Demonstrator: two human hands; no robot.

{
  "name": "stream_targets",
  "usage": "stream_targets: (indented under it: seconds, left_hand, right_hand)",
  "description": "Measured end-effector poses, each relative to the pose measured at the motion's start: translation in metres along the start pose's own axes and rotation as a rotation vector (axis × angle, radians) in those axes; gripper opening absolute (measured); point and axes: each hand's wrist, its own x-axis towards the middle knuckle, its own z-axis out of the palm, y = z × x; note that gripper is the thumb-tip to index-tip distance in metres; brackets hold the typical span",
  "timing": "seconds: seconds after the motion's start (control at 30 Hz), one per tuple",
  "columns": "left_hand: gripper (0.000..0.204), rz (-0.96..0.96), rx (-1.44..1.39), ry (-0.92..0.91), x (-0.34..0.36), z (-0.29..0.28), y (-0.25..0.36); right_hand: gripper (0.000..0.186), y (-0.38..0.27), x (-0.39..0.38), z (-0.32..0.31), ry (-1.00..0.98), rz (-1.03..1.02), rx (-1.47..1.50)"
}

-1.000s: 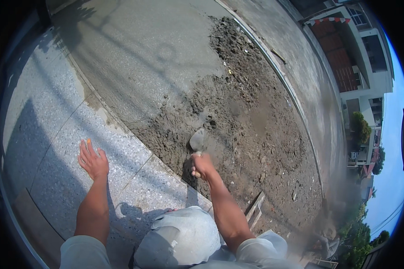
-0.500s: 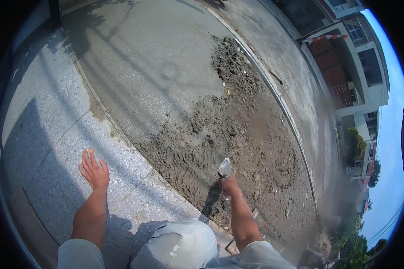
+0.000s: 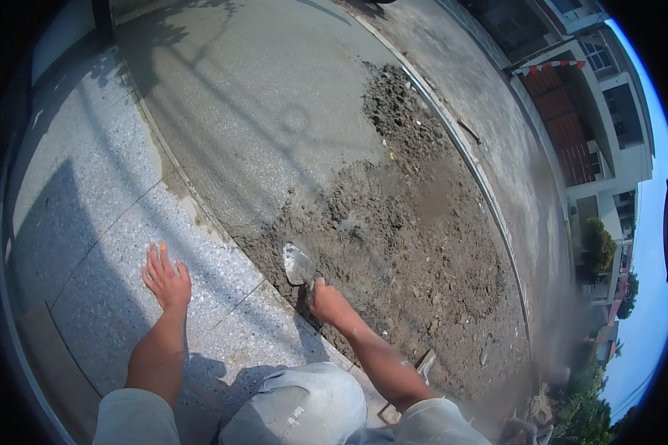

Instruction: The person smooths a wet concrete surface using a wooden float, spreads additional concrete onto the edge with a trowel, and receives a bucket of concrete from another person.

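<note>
My right hand (image 3: 328,302) is closed around the handle of a trowel (image 3: 298,264). Its pale metal blade lies at the left edge of the rough wet concrete (image 3: 349,252), close to the tiled border. My left hand (image 3: 168,279) rests with fingers spread on the speckled terrazzo floor (image 3: 119,252), holding nothing. Beyond the lumpy mix, a smoothed grey concrete surface (image 3: 252,96) stretches away, crossed by shadows. The trowel's handle is mostly hidden in my fist.
A straight pale edging strip (image 3: 460,148) bounds the concrete on the right, with a roadway (image 3: 490,126) past it. My knee (image 3: 297,408) is at the bottom centre. A brown board (image 3: 56,356) lies at the lower left. Houses (image 3: 608,126) stand at the far right.
My right hand has swung left with the trowel, from the middle of the rough mix to its edge by the tiles. My left hand stays on the floor; the view has shifted slightly.
</note>
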Motion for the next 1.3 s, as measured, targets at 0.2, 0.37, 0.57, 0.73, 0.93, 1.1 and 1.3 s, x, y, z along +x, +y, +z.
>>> stream_targets:
  seconds: [0.2,0.37,0.57,0.73,0.93,1.1,1.3]
  left_hand:
    - [0.058,-0.014,-0.011,0.0,0.0,0.0,0.0]
    - [0.058,-0.016,0.007,-0.036,0.002,0.001,0.002]
    - [0.058,0.009,0.065,0.02,0.0,0.004,0.004]
    - [0.058,-0.003,-0.007,0.032,0.0,0.004,0.003]
    - [0.058,-0.003,-0.03,-0.01,0.0,0.001,-0.001]
    - [0.057,-0.003,-0.025,0.012,0.002,0.003,-0.001]
    - [0.058,0.003,0.033,0.037,0.0,0.006,0.002]
  right_hand:
    - [0.021,0.1,0.015,-0.073,0.143,0.402,-0.14]
    - [0.015,0.113,0.048,-0.087,0.096,0.806,0.918]
    - [0.021,0.004,0.067,-0.042,-0.11,0.312,0.855]
    - [0.021,-0.049,0.032,-0.01,-0.053,-0.231,-0.048]
    - [0.02,0.032,0.044,-0.031,-0.019,0.022,-0.301]
    - [0.019,0.058,0.06,-0.077,0.082,0.373,0.01]
    - [0.019,-0.04,0.061,-0.016,-0.203,0.289,0.886]
